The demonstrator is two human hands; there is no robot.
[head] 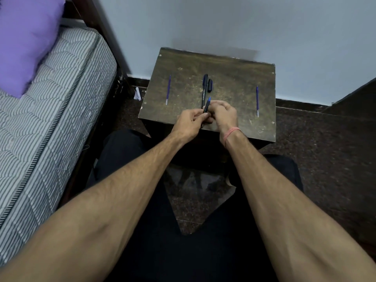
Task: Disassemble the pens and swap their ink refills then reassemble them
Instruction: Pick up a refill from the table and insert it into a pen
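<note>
Both hands, left [188, 124] and right [222, 115], pinch one slim black plastic pen barrel [206, 107] over the scuffed dark wooden tabletop [234, 78], apparently working on its tip. Set aside: two thin blue ink refills [168, 90] [257, 101], one other black barrel [204, 88], one cap [210, 85].

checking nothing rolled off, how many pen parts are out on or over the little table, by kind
loose ink refills: 2, one on the table's left, one on its right
pen bodies: 2, one lying at centre, one held in both hands
pen caps: 1
total: 5
</note>
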